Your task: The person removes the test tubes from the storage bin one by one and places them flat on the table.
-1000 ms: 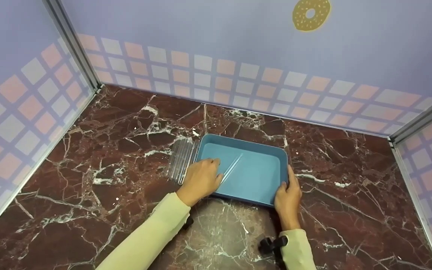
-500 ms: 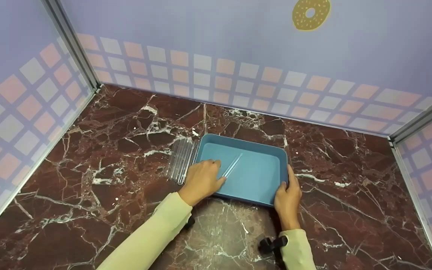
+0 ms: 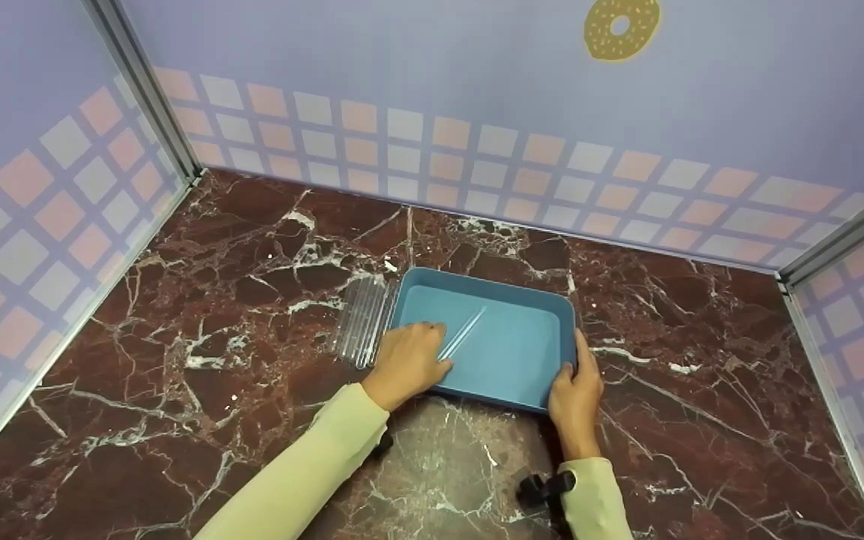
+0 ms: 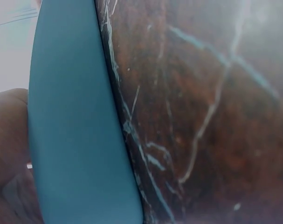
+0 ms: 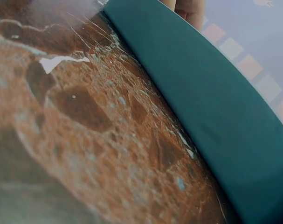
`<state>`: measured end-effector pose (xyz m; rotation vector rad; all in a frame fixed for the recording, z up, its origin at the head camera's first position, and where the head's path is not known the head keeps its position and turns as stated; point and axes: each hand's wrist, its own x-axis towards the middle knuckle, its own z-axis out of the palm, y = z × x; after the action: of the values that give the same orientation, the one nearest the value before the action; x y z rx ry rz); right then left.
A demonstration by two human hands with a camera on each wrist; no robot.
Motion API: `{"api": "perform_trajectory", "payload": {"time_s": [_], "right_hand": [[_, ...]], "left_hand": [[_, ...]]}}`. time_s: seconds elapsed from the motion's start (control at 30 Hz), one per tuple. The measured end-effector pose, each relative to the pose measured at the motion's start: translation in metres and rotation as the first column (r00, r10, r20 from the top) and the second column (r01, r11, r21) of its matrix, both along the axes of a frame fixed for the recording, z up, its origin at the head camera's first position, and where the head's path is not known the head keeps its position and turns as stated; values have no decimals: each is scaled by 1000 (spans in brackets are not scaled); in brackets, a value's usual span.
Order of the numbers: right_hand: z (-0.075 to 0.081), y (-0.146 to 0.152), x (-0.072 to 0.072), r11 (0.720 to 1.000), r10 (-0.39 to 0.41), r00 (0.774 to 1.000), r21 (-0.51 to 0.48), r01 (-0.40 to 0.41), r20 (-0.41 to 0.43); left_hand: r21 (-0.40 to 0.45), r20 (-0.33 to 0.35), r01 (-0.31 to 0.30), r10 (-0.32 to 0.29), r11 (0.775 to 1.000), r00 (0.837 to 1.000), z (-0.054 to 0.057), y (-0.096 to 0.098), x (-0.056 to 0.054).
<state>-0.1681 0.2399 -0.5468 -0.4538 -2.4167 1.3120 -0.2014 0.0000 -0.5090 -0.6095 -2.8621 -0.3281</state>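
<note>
A blue rectangular tray (image 3: pixel 511 352) with raised walls lies on the marble-look surface. Its right front corner is gripped by my right hand (image 3: pixel 578 390), thumb over the rim and fingers along the outer wall. My left hand (image 3: pixel 406 364) reaches in over the left front part of the tray, fingers curled down. A thin clear tube (image 3: pixel 466 330) slants across the tray floor, its lower end between my left thumb and forefinger; the fingertips are hidden under the hand. The left wrist view shows the tray's outer wall (image 4: pixel 80 121) with part of the hand (image 4: pixel 10 135) behind it.
Several clear tubes (image 3: pixel 361 322) lie side by side against the tray's left side. Purple panels with a checked pattern (image 3: pixel 402 157) enclose the surface at the back, left and right. A black wrist mount (image 3: pixel 544 489) sticks out at the right sleeve.
My left hand has shifted slightly to the right, its thumb now lower at the tube's near end. The tube's far end, the tray and my right hand have stayed in place.
</note>
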Motion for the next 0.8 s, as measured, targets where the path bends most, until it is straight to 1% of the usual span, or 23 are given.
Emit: {"api": "perform_trajectory", "payload": {"time_s": [0.1, 0.27, 0.37, 0.5, 0.7, 0.8], "right_hand": [[0, 0, 0, 1000, 0, 1000, -1, 0, 7], [0, 1, -1, 1000, -1, 1000, -3, 1, 15], [-1, 0, -1, 1000, 3, 1000, -8, -2, 19], [0, 0, 0, 1000, 10, 999, -22, -9, 37], [0, 0, 0, 1000, 2, 999, -23, -1, 34], [-1, 0, 0, 1000, -4, 1000, -19, 4, 29]], "left_hand": [[7, 12, 6, -6, 1000, 1000, 0, 0, -1], [30, 0, 24, -24, 999, 1000, -1, 1, -3], [32, 6, 27, -27, 999, 1000, 0, 1, -3], [34, 18, 19, -20, 999, 1000, 2, 1, -4], [37, -7, 3, -3, 999, 1000, 3, 1, -4], [45, -7, -11, 12, 999, 1000, 3, 1, -5]]}}
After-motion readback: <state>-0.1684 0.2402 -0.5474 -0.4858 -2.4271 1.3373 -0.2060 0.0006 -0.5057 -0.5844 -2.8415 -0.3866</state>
